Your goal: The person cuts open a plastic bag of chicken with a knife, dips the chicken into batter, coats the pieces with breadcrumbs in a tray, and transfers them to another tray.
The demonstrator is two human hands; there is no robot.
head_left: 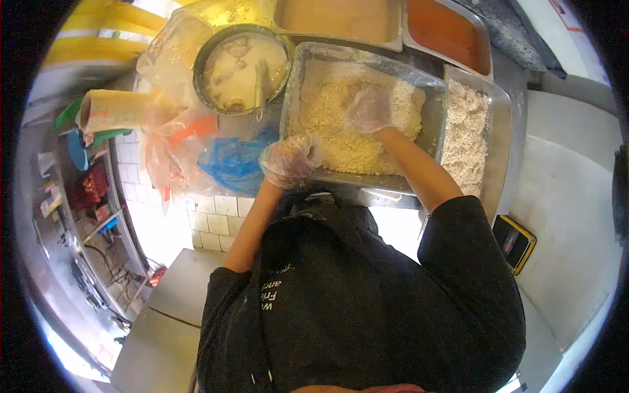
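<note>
In the head view, a deep metal tray [429, 134] holds pale yellow, crumbly breading flour [354, 154]. My right hand [370, 109], in a clear plastic glove, reaches into the flour toward the tray's far side. Its fingers are blurred and partly hidden. My left hand [289, 162], gloved the same way, is curled at the tray's near left corner, with its fingers over the rim. A round pot [202, 92] of milky liquid with pieces in it stands left of the tray. Metal tongs [261, 88] lean in that pot.
On the right, a narrower tray [499, 124] contains clumpy coated pieces. Behind are a tray of tan liquid [337, 18] and one of orange-red sauce [442, 36]. A blue plastic bag [237, 162], other clear bags and a paper roll [114, 109] lie at left.
</note>
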